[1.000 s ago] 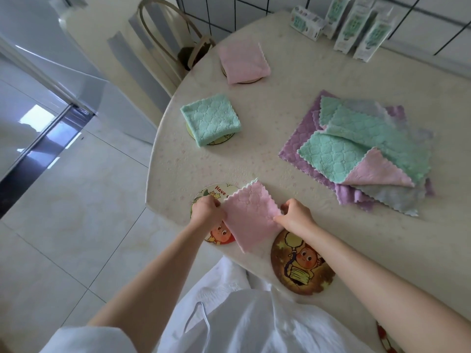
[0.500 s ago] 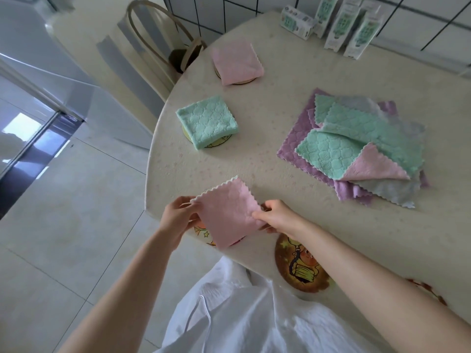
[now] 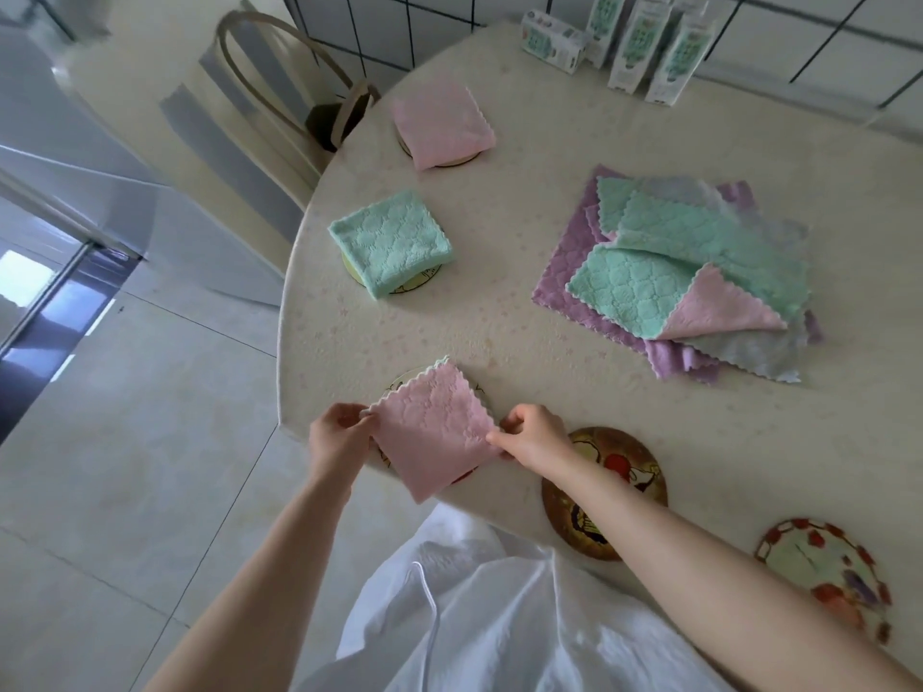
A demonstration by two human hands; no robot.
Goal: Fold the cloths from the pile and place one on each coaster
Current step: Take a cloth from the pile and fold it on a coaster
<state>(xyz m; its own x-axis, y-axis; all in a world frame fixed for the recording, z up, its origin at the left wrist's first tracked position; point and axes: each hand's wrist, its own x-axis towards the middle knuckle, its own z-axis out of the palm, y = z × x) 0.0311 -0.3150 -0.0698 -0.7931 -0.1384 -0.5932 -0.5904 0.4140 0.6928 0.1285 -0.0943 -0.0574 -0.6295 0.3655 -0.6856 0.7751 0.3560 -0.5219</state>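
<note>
Left hand (image 3: 335,437) and right hand (image 3: 535,436) pinch a folded pink cloth (image 3: 435,432) by opposite corners — over a coaster (image 3: 399,387) at the table (image 3: 549,382) edge.

Place: I read this as a home dining corner or kitchen.
Table: a round table (image 3: 574,342) under a cream speckled cloth cover, pushed up to the wall.
Wall: white square tiles with dark grout (image 3: 779,37) right behind it.
Floor: large glossy pale tiles (image 3: 125,417).
Seating: a cream chair with a curved wooden back hoop (image 3: 279,77) beside the table.
Tabletop goods: small white-and-green cartons (image 3: 644,42) lined along the wall.
Table setting: round picture-printed coasters (image 3: 824,566) near the table's edge and soft quilted household cloths in a loose pile (image 3: 699,272).
</note>
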